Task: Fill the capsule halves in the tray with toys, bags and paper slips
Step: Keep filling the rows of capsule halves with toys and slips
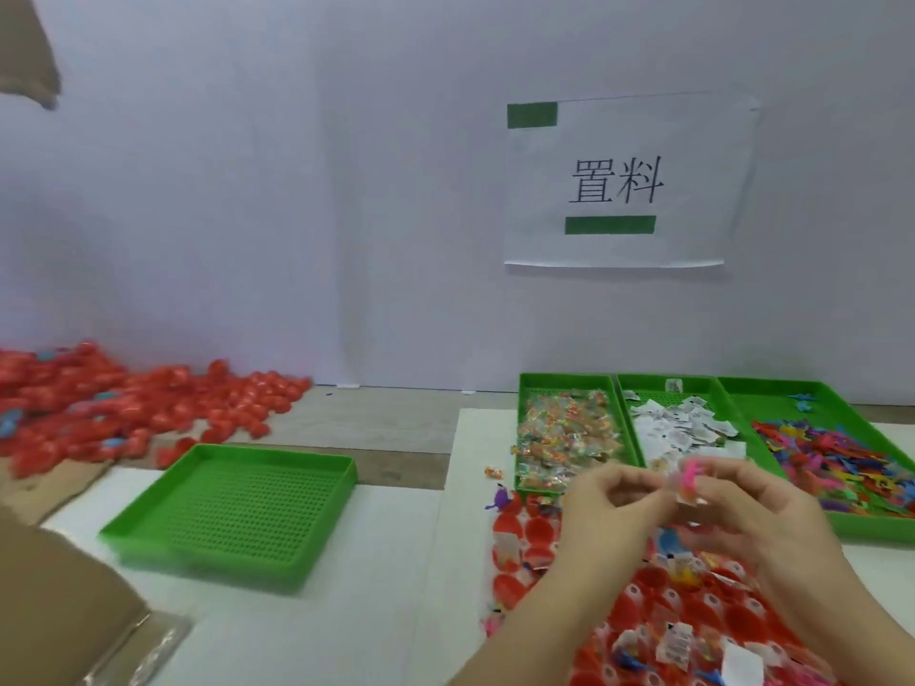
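Red capsule halves (pixel 539 529) stand packed together at the lower right, many with paper slips, small bags or toys in them. Both hands hover above them. My right hand (pixel 752 512) pinches a pink toy (pixel 689 475) together with a clear bag and a slip. My left hand (pixel 601 502) is next to it, fingertips curled toward the same bundle, and whether it touches is unclear. Behind them three green trays hold bags (pixel 564 438), paper slips (pixel 673 425) and coloured toys (pixel 837 458).
An empty green perforated tray (pixel 237 507) lies left of centre. A heap of red capsules (pixel 114 408) covers the far left of the table. A cardboard box corner (pixel 54 611) sits at the lower left. A paper sign (pixel 624 185) hangs on the white wall.
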